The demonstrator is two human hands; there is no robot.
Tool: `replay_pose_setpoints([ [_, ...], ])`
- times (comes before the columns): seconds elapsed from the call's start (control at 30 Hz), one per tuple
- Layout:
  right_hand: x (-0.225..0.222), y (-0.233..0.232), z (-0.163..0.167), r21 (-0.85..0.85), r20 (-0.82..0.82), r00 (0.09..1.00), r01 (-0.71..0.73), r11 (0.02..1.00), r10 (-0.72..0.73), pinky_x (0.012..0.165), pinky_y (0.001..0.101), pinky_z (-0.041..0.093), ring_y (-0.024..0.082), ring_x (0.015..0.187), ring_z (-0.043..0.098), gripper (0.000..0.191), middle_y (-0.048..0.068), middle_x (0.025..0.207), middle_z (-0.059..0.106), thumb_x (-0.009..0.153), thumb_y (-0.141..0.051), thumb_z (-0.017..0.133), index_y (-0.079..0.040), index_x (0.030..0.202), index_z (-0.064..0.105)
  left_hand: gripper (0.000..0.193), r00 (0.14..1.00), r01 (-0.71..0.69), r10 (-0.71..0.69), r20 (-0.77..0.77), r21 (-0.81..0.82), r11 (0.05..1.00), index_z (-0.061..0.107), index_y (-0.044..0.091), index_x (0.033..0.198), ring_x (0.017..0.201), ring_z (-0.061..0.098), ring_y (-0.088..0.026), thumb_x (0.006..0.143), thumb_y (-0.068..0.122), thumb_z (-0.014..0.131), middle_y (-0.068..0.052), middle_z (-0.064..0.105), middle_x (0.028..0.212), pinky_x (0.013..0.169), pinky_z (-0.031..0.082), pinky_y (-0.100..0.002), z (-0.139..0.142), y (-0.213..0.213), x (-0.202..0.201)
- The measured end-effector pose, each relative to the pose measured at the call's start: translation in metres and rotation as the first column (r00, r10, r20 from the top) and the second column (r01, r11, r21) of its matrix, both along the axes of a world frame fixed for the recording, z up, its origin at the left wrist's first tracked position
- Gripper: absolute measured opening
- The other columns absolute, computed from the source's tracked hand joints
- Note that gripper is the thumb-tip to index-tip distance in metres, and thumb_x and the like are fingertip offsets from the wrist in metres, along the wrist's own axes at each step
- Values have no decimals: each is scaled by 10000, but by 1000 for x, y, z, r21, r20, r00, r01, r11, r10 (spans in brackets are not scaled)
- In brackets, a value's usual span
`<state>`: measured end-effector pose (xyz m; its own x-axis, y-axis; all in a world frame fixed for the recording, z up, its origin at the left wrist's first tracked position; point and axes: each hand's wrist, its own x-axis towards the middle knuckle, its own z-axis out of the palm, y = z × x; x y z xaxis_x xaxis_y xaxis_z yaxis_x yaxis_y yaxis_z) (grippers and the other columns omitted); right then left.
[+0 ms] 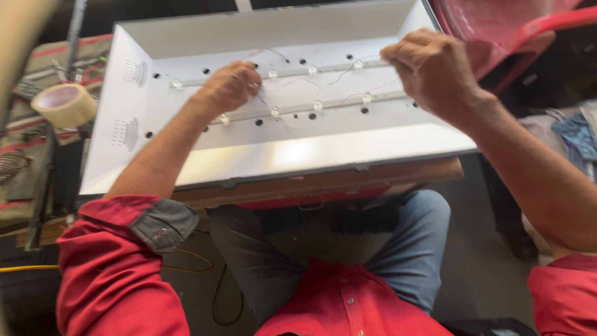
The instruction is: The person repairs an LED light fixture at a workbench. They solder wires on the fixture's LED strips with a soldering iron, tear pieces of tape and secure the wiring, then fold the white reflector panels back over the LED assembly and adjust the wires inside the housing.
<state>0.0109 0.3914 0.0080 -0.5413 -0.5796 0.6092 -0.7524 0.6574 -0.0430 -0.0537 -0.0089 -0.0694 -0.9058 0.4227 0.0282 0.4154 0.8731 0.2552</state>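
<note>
A white, shallow backlight tray [280, 152] rests on a wooden board over my lap. Two light strips [298, 112] with small round lenses run across its floor, and thin wires [348, 68] lie loose over them. My left hand [230, 87] rests on the strips near the middle-left, fingers curled on a thin wire. My right hand [432, 65] is closed at the right end of the upper strip, pinching the end of a wire. Red sleeves are rolled up on both arms.
A roll of tan tape [65, 104] sits on a striped cloth to the left. A red plastic chair [510, 28] stands at the upper right. The wooden board's edge [323, 183] shows under the tray. A yellow cable [25, 269] and black cord lie on the floor.
</note>
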Motion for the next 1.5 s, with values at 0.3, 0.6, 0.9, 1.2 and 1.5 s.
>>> replay_pose_setpoints([
  [0.3, 17, 24, -2, -51, 262, 965, -4, 999, 17, 806, 360, 610, 278, 920, 747, 144, 160, 1065, 747, 1013, -15, 722, -1, 1154, 748, 92, 996, 41, -42, -85, -18, 999, 767, 67, 927, 1111, 613, -257, 964, 102, 691, -44, 709, 1055, 1004, 497, -393, 1, -3, -1],
  [0.6, -11, 31, -42, 234, 583, 780, 109, 966, -229, 909, 418, 546, 305, 1010, 686, 212, 137, 1125, 719, 946, -145, 709, -56, 1128, 771, 150, 993, 71, -70, -95, 5, 997, 783, 73, 1011, 1125, 600, -252, 968, 66, 639, -61, 693, 1098, 1018, 479, -388, 3, -12, 15],
  [0.9, -13, 37, -63, 439, 326, 916, 73, 896, -234, 962, 398, 548, 278, 1105, 639, 185, 81, 1104, 708, 907, -137, 713, -86, 1067, 791, 196, 970, 97, -142, -197, -219, 971, 763, 53, 970, 1063, 625, -238, 963, -33, 587, -76, 691, 1058, 1011, 528, -337, -4, -16, 17],
  [1.2, -18, 28, -60, 610, 167, 972, 32, 792, -167, 864, 378, 583, 255, 988, 665, 123, 103, 955, 684, 949, -128, 654, -24, 904, 703, 134, 942, 162, -205, -265, -173, 971, 736, 20, 991, 999, 689, -268, 1010, 66, 612, -132, 714, 993, 908, 583, -382, 20, -23, 52],
  [1.5, -23, 20, -57, 508, 358, 877, 105, 855, -320, 864, 443, 559, 312, 932, 683, 114, 152, 947, 698, 904, -114, 678, -5, 934, 690, 229, 939, 165, -98, -331, 181, 969, 737, -10, 1157, 936, 733, -281, 999, 152, 698, -176, 746, 1073, 839, 601, -388, 63, -101, 117],
])
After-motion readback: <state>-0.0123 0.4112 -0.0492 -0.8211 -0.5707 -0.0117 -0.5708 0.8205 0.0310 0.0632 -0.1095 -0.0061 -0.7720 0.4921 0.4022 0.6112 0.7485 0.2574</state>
